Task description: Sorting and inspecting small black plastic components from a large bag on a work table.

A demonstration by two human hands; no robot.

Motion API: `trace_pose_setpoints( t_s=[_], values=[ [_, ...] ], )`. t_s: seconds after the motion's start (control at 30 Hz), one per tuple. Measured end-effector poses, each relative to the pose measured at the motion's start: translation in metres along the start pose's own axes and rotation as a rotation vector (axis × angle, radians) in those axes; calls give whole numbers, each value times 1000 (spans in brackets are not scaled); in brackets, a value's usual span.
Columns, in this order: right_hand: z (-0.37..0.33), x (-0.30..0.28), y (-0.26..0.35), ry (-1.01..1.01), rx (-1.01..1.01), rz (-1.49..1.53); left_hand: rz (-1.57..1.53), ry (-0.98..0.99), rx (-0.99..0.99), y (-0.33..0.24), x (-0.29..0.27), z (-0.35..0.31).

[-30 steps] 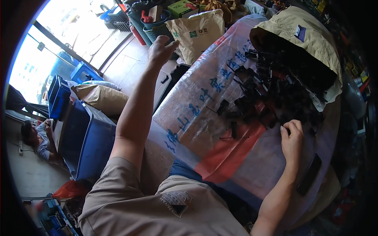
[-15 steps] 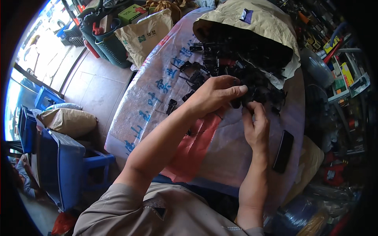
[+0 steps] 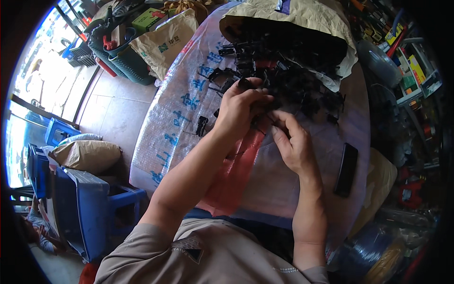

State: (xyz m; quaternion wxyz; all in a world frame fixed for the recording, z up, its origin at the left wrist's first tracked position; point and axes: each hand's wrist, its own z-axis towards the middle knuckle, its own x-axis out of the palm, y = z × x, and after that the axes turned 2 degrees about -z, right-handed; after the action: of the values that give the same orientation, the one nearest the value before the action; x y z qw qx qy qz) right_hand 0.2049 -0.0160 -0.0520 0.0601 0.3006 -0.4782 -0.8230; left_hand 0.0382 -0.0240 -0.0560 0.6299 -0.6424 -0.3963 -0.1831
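Observation:
My left hand (image 3: 241,106) is closed around a small black part (image 3: 246,85), whose dark end shows beside the thumb and fingers. Close to it on the right, my right hand (image 3: 294,142) has its thumb and forefinger together at a thin dark piece that is too small to name. Beyond both hands lies a heap of small black parts (image 3: 302,94), some with thin prongs or wires. One black part (image 3: 202,126) lies apart, left of my left forearm. Under my hands is a red plastic sheet (image 3: 231,180).
A pale woven sack with blue writing (image 3: 156,137) covers the work surface. At the far side an open brown paper sack (image 3: 312,23) spills black parts. A black phone (image 3: 346,170) lies right. Blue stools (image 3: 125,203) and bins stand left; crowded shelves (image 3: 416,90) line the right.
Both hands have moved left and now work close together over the red sheet's upper end. The whole view has shifted slightly.

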Motion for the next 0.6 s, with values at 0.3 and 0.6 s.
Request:
trace_pose_setpoints(
  t_s=[0.3,0.6],
  values=[
    [4,-8,-11,-113,126,219,-183,38,-171,1,-15,9],
    [2,-17,-1,4,-55,66,-115,136,-270,13,-6,0]
  ],
)
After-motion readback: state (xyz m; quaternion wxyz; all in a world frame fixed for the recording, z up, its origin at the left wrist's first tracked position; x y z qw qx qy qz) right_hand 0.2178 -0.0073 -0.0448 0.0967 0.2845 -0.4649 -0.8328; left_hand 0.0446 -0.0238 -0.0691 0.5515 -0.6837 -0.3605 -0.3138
